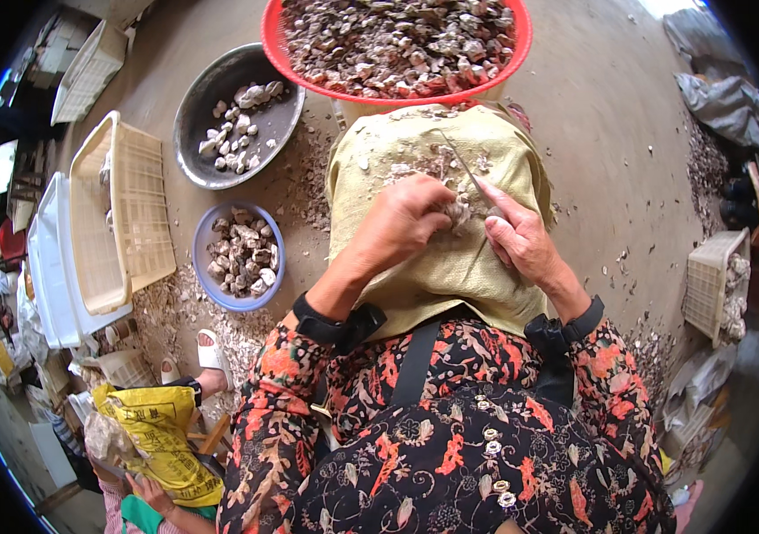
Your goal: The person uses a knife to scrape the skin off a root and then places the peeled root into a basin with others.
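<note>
My right hand (519, 233) grips a knife (466, 163) by its handle, the thin blade slanting up to the left over the woven sack cloth (413, 280) on my lap. My left hand (413, 217) holds a small pale, rough lump (457, 212) just left of the knife hand; the fingers hide part of it. Loose brown peelings (423, 163) lie on the cloth beyond my hands. Past my knees stands a red plastic basket (273, 47) heaped with dark, rough chips or pieces.
A dark metal basin (186, 143) with pale lumps and a blue-rimmed bowl (200, 284) of brown lumps stand at left, beside a cream plastic crate (146, 207). Scraps litter the floor. A co-worker's hand (152, 494) is at lower left near a yellow sack (159, 427). Another crate (703, 287) stands right.
</note>
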`<act>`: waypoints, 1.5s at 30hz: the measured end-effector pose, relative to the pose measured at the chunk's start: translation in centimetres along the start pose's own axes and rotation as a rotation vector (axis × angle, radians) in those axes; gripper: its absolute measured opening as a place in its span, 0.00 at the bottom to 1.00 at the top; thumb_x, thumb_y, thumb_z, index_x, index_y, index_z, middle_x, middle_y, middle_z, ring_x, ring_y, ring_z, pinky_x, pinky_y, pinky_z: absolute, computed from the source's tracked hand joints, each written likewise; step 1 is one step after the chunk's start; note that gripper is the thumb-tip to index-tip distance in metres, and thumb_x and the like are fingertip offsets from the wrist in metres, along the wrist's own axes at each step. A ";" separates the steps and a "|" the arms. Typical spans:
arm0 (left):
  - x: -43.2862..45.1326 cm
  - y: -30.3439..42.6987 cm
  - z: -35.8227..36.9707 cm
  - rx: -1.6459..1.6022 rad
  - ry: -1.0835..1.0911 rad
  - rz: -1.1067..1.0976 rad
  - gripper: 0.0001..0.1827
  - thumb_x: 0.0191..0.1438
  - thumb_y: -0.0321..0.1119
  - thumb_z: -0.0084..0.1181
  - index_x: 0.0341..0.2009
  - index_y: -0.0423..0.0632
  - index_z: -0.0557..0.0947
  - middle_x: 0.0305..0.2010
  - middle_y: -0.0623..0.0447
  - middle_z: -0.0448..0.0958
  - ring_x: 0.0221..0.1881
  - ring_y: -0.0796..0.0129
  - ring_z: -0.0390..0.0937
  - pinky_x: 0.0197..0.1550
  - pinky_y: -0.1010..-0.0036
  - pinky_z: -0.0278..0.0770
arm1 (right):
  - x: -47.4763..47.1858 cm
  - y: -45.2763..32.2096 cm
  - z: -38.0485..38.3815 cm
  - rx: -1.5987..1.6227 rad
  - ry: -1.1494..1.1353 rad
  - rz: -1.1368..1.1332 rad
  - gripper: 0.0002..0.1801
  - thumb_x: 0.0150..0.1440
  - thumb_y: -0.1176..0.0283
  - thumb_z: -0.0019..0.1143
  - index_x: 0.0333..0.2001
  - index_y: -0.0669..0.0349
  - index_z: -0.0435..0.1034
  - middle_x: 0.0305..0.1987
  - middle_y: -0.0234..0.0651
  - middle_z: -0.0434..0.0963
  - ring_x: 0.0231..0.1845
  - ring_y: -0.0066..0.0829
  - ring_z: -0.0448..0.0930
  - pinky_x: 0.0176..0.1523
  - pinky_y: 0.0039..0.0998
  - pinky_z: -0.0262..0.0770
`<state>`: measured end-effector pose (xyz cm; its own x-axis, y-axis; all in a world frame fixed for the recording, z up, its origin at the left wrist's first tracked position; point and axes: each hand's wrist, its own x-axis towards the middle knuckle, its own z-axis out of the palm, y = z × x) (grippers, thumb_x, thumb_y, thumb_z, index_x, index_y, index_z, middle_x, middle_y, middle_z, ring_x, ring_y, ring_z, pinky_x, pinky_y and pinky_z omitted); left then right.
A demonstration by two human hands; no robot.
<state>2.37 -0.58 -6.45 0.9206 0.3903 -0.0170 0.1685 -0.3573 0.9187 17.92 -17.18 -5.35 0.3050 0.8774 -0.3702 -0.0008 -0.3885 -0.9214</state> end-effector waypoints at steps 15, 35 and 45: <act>-3.4 0.9 -2.0 -1.160 0.067 -0.485 0.16 0.59 0.31 0.55 0.50 0.39 0.75 0.34 0.51 0.79 0.29 0.70 0.78 0.26 0.80 0.74 | 0.9 -3.9 1.7 0.079 0.032 -0.176 0.33 0.58 0.75 0.49 0.67 0.59 0.55 0.27 0.26 0.69 0.27 0.15 0.68 0.36 0.19 0.70; -3.6 2.4 -0.7 -0.827 0.015 -0.352 0.19 0.51 0.27 0.62 0.48 0.41 0.76 0.41 0.54 0.78 0.40 0.75 0.75 0.40 0.80 0.73 | 1.1 -4.5 3.1 0.005 0.044 -0.219 0.37 0.56 0.74 0.56 0.68 0.57 0.52 0.32 0.26 0.72 0.33 0.13 0.71 0.39 0.19 0.71; -3.6 2.8 -0.5 -0.982 -0.039 -0.258 0.27 0.53 0.26 0.61 0.56 0.39 0.69 0.44 0.50 0.75 0.38 0.71 0.76 0.36 0.77 0.77 | 1.4 -4.0 3.1 0.296 0.021 -0.127 0.35 0.59 0.74 0.52 0.68 0.64 0.50 0.29 0.22 0.70 0.23 0.08 0.64 0.24 0.14 0.62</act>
<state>-0.63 -2.54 -3.66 0.9109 0.3225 -0.2572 0.0159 0.5956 0.8031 15.37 -13.49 -2.57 0.3396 0.9066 -0.2506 -0.2376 -0.1751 -0.9554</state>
